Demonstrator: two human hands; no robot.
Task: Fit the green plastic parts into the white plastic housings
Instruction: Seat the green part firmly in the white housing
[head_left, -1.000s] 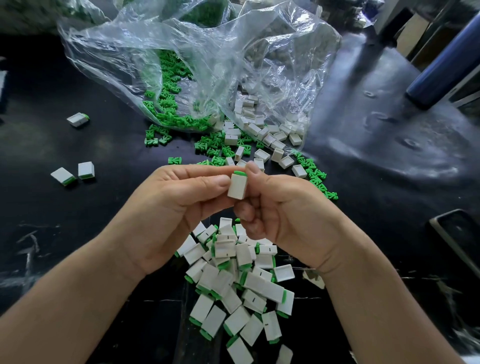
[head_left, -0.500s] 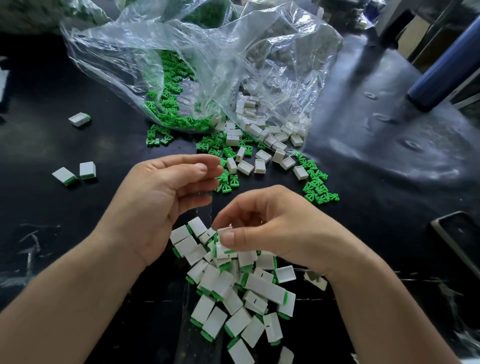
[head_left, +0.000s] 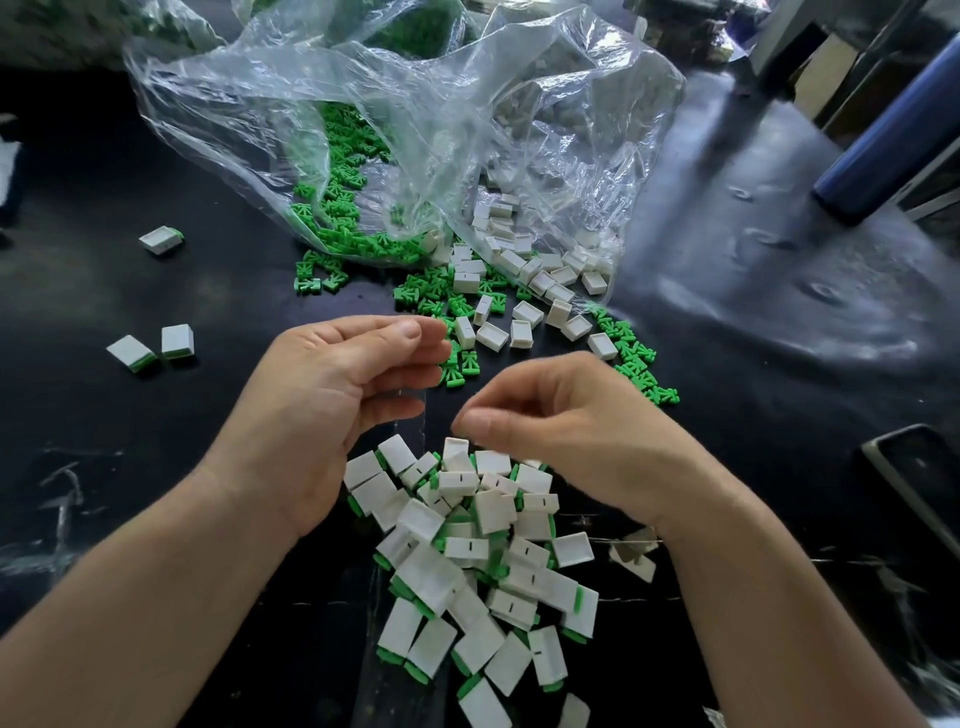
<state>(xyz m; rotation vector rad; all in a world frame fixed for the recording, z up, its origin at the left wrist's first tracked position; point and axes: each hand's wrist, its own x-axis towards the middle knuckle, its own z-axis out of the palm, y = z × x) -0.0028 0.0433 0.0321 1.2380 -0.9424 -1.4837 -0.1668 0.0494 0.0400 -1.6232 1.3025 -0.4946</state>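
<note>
Loose green plastic parts (head_left: 431, 293) and empty white housings (head_left: 524, 312) spill from a clear plastic bag (head_left: 415, 130) at the back of the black table. A heap of assembled housings with green ends (head_left: 483, 551) lies near me. My left hand (head_left: 332, 395) hovers above the table, fingers relaxed and holding nothing. My right hand (head_left: 566, 426) hangs just above the top of the heap, fingers loosely curled and empty.
Three assembled pieces lie apart at the left (head_left: 161, 240) (head_left: 150, 347). A dark blue cylinder (head_left: 888, 140) stands at the far right. A dark tray edge (head_left: 919, 478) sits at the right. A single white housing (head_left: 634, 564) lies beside my right wrist.
One second ago both hands held an assembled housing together. My right hand then lowered it to the heap and let it go. My left hand opened and moved slightly away.
</note>
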